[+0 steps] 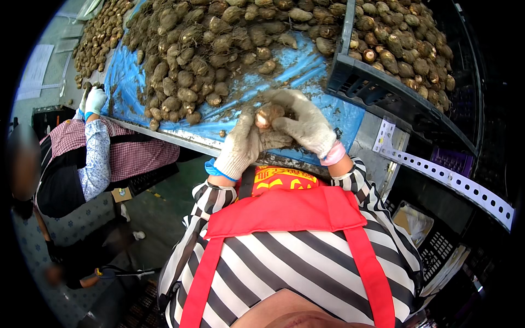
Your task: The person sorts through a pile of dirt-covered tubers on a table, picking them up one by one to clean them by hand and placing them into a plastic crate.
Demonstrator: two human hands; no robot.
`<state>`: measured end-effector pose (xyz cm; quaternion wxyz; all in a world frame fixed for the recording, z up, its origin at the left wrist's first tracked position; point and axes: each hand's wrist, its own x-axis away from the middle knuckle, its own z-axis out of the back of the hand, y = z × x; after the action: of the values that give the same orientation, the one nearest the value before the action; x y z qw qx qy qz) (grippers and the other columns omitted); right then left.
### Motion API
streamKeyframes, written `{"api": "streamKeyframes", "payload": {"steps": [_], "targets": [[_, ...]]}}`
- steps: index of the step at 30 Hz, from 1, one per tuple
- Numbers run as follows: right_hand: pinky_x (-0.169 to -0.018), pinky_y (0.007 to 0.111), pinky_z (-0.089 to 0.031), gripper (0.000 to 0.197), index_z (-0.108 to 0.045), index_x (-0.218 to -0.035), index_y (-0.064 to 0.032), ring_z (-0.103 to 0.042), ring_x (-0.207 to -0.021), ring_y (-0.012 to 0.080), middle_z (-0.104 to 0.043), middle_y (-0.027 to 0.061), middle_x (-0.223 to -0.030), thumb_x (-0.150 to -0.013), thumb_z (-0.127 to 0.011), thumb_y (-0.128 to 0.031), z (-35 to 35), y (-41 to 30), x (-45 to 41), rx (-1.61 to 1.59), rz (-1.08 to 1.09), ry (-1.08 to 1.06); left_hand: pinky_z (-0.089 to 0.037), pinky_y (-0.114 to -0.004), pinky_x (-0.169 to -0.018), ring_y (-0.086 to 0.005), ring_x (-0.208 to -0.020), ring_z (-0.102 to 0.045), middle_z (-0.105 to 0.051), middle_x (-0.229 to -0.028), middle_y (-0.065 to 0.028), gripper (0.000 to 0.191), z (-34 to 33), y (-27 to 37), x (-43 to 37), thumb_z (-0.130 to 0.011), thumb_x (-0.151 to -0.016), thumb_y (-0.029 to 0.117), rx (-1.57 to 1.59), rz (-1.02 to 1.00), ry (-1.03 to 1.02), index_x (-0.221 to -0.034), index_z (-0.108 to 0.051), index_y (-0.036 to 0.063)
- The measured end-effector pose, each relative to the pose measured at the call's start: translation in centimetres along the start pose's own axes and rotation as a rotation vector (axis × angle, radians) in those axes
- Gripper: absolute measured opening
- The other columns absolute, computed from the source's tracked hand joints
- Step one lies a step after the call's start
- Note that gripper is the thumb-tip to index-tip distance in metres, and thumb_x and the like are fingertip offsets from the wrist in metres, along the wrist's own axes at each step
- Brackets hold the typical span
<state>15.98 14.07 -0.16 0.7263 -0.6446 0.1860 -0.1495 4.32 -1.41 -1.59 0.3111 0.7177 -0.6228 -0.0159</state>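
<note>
Both my hands wear soiled white knit gloves, and between them is a brown taro corm with a pale cut end facing my left thumb. My left hand cradles it from the left and below, its fingers stretched under it. From the right, my right hand curls over the corm with thumb and fingers. A blue plastic sheet, smeared with soil, covers the table beneath. Ahead and to the left lies a big heap of dirty, rooty taro corms.
At the right stands a dark plastic crate heaped with taro corms. A perforated metal strip juts out below it. To the left a co-worker's gloved hand is at the table edge, near a pile of smaller corms. Another person is behind.
</note>
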Motion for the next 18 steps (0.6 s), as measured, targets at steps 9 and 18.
{"api": "streamKeyframes", "payload": {"steps": [9,18], "targets": [[-0.092,0.035,-0.050,0.025,-0.070,-0.112,-0.0007,-0.065,-0.103,0.0263,-0.068,0.0156,-0.109,-0.096,-0.064,-0.018,-0.8,1.1,0.4,-0.087,-0.150,0.087,-0.051,-0.034,-0.083,-0.0243,-0.095,-0.068,-0.071,-0.108,-0.0132,0.045,-2.3,1.2,0.8,-0.057,-0.098,0.028,-1.201,-0.087,0.238,-0.126,-0.055,-0.0070],[-0.088,0.036,-0.051,0.019,-0.069,-0.104,0.0000,-0.065,-0.098,0.0260,-0.068,0.0135,-0.102,-0.096,-0.062,-0.015,-1.4,1.4,0.4,0.062,-0.126,0.136,-0.049,-0.032,-0.097,-0.0221,-0.118,-0.059,-0.056,-0.134,-0.0162,0.066,-2.2,0.2,0.6,-0.061,-0.094,0.015,-0.468,-0.153,0.155,-0.151,-0.035,-0.0058]]}}
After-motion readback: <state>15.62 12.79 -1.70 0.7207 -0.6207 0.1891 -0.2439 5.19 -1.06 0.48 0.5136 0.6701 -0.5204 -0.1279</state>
